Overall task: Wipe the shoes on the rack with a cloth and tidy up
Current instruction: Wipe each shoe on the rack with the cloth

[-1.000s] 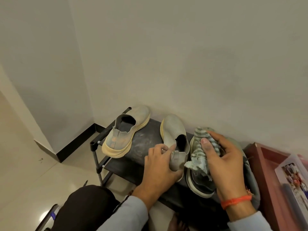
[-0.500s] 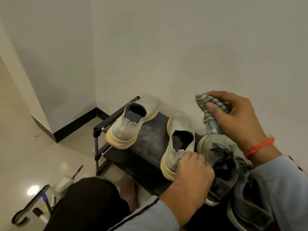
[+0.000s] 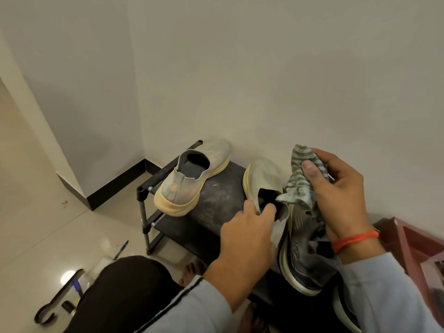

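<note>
A low black shoe rack [image 3: 216,200] stands against the wall. On its top left sits a pale slip-on shoe [image 3: 192,179] with a yellowish sole. Its partner shoe [image 3: 262,181] lies in the middle, and my left hand [image 3: 247,234] grips it at the heel opening, fingers inside the collar. My right hand [image 3: 341,191] holds a crumpled grey-green striped cloth [image 3: 300,181] just above and to the right of that shoe. A dark grey sneaker [image 3: 302,258] with a white sole lies under my right wrist at the rack's right end.
A reddish wooden unit [image 3: 413,246] stands to the right of the rack. On the tiled floor at the lower left lie a blue pen [image 3: 121,249], a black hook-shaped tool [image 3: 56,299] and small items. My dark-trousered knee [image 3: 125,289] is in front of the rack.
My left hand has moved from the sneaker's side into the middle pale shoe's heel opening. My right hand with the cloth has come down closer to that shoe.
</note>
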